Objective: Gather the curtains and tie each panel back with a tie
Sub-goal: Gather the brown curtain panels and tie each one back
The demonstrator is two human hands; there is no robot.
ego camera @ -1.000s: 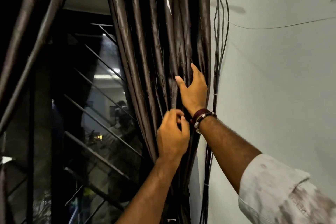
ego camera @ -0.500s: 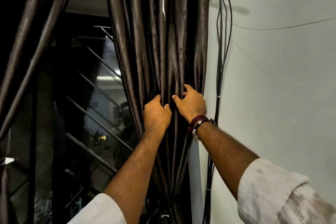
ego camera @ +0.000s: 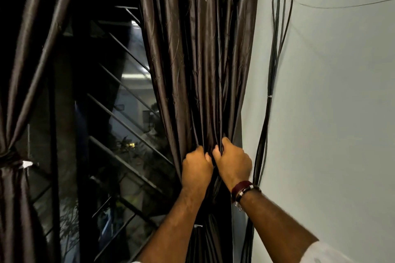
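A dark brown satin curtain panel hangs gathered in folds beside the right wall. My left hand and my right hand grip its pleats side by side, fingers curled into the fabric. Below my hands the panel narrows into a bundle, where a small white tag shows; a tie there is hard to make out. At the far left a second dark panel is cinched by a dark tie with a white tag beside it.
A bundle of black cables runs down the pale wall just right of the curtain. Between the panels a dark window with slanted metal grille bars shows. A thin wire crosses the wall at upper right.
Both hands have slid down the right panel and closed on its folds, the right hand going from flat fingers to a grip. The view now also takes in the tied left panel.
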